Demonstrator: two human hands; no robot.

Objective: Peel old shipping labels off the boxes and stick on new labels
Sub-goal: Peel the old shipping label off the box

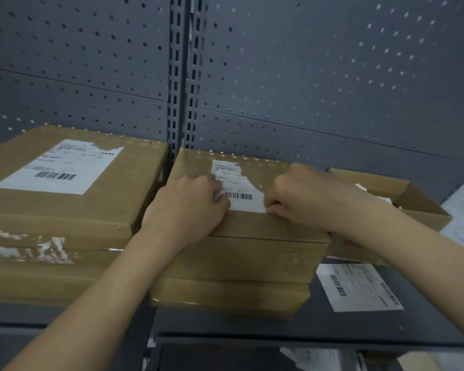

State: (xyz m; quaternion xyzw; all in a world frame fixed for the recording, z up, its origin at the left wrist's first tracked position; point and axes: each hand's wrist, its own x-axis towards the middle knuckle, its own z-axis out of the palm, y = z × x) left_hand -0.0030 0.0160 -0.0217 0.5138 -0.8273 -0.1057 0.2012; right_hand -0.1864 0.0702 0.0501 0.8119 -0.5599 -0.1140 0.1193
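A flat brown cardboard box point(65, 210) with a torn white sticker point(59, 167) sat leftmost. The left hand point(188, 204) lay, fingers curled, on the left part of the white barcoded paper label point(239, 196) atop the middle cardboard box point(252, 231); whether it gripped was unclear. The right hand point(300, 199) pinched that label's near right corner. A loose white printed sheet point(359, 287) lay on the dark shelf point(279, 325).

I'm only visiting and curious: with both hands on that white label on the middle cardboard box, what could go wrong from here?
1. The white barcode label is already torn at its top right. With the right hand pinching its near corner, it could rip again and leave scraps stuck on.
2. The brown cardboard box tops a stack, so a hard pull might slide it, though the left hand rests on it.
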